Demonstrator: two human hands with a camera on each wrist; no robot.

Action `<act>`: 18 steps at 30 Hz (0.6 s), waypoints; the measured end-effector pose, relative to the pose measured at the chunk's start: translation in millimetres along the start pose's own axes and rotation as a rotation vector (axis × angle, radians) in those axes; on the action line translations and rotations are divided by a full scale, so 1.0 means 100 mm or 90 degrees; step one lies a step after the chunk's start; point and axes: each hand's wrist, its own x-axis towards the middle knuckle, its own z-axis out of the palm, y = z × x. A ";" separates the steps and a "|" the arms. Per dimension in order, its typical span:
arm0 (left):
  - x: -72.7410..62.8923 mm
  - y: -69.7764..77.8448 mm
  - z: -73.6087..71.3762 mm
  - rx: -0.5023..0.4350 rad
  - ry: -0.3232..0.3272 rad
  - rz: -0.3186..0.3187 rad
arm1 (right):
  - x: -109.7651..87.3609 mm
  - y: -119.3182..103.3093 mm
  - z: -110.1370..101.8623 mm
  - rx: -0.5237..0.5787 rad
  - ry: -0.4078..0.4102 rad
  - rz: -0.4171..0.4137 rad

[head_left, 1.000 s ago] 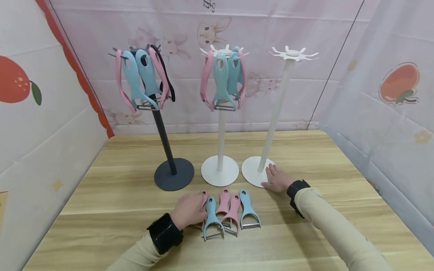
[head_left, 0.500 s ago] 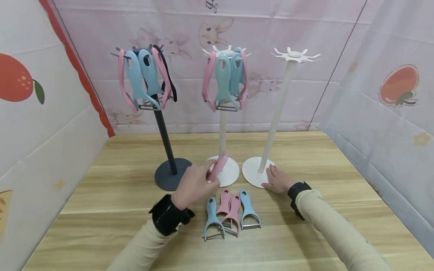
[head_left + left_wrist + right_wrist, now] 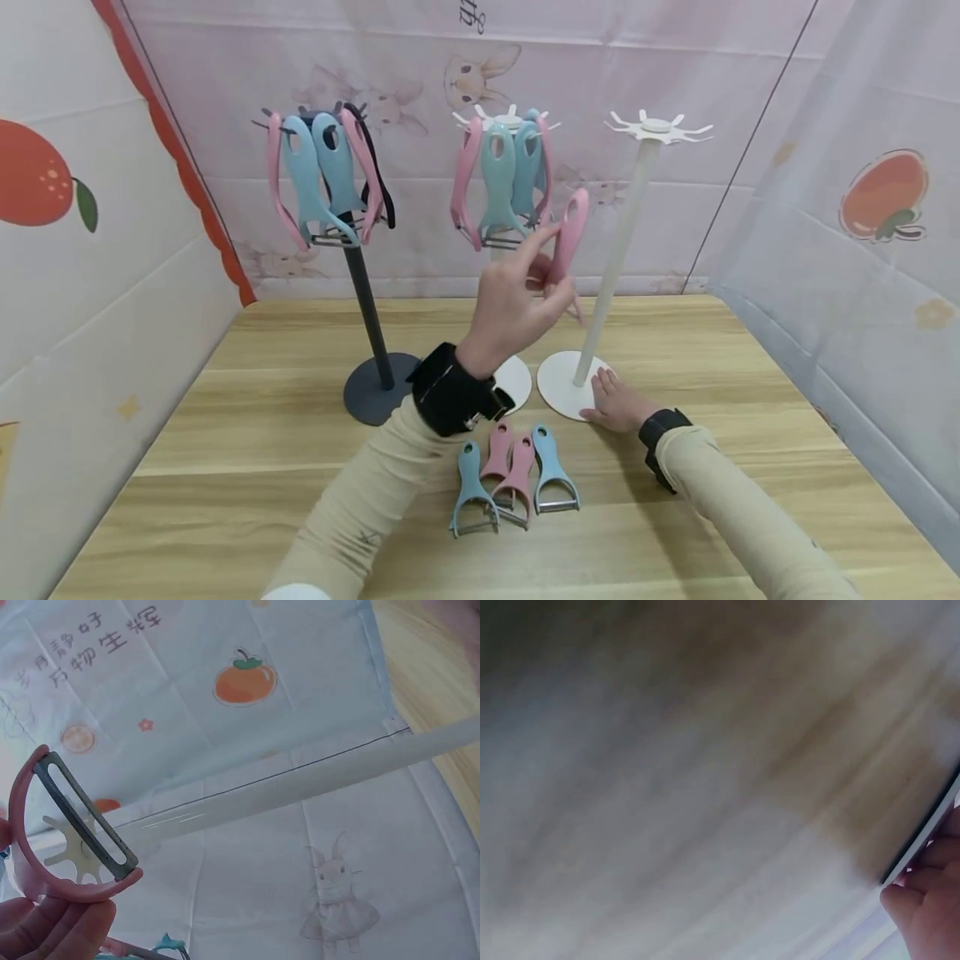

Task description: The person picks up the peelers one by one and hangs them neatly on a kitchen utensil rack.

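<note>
My left hand (image 3: 517,300) pinches a pink peeler (image 3: 572,229) between thumb and fingers, raised between the middle and right stands. In the left wrist view the peeler's metal blade (image 3: 86,817) faces away from the palm, with the right stand's hooks behind it. That white stand (image 3: 621,242) has bare hooks (image 3: 658,127). My right hand (image 3: 621,403) rests with extended fingers on its round base (image 3: 558,385). On the table lie two blue peelers, one at left (image 3: 470,479) and one at right (image 3: 551,467), with two pink peelers (image 3: 517,475) between them.
A dark stand (image 3: 363,308) at left bears pink and blue peelers (image 3: 303,171) and a black one. The middle white stand, its base (image 3: 516,383) partly behind my left arm, carries several pink and blue peelers (image 3: 497,175). Printed cloth (image 3: 420,50) hangs behind the wooden table (image 3: 247,400).
My left hand has picked the pink peeler up from the group on the table and carried it up and to the right. My right hand has stayed on the base.
</note>
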 end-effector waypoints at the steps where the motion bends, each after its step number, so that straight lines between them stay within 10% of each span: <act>1: 0.06 0.01 0.02 -0.010 0.005 -0.004 | 0.00 0.00 0.00 -0.004 -0.003 0.002; 11: 0.61 0.13 0.28 0.050 0.000 -0.044 | -0.04 0.01 -0.01 -0.012 -0.007 -0.004; 18: 0.70 0.14 0.37 0.172 -0.017 -0.076 | 0.00 0.00 -0.01 0.001 -0.004 -0.005</act>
